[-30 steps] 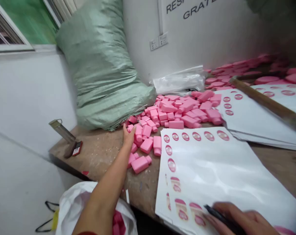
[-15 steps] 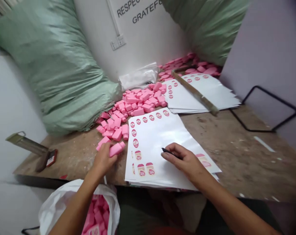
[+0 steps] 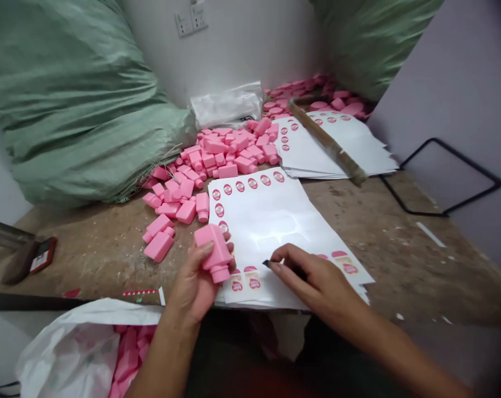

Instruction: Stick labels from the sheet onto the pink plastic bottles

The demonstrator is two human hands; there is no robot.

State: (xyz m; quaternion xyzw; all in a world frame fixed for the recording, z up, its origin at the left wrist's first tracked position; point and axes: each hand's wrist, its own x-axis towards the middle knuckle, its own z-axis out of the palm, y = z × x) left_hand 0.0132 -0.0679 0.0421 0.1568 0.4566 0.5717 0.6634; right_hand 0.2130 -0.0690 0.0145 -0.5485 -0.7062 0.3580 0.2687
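Observation:
A small pink plastic bottle (image 3: 214, 249) is gripped in my left hand (image 3: 198, 287), its neck tilted down toward me, over the left edge of the sticker sheets. My right hand (image 3: 312, 276) pinches a small dark pointed tool (image 3: 266, 263), most of it hidden by the fingers, so its kind is unclear. Beneath that hand lies a stack of white sticker sheets (image 3: 267, 221) with pink oval and rectangular labels along the edges. Several loose pink bottles (image 3: 159, 246) rest on the table just left of the sheets.
A heap of pink bottles (image 3: 229, 146) lies behind the sheets. More sheets (image 3: 300, 155) sit under a wooden-handled tool (image 3: 327, 141). Green sacks (image 3: 84, 121) lean at the back, and a white bag (image 3: 68, 348) of bottles hangs below the table edge. A black wire frame (image 3: 445, 214) stands right.
My left hand has lifted the bottle and brought it right, over the sheets, turning its neck toward me. The right hand stays near the sheet with the dark tool. The view has tipped downward.

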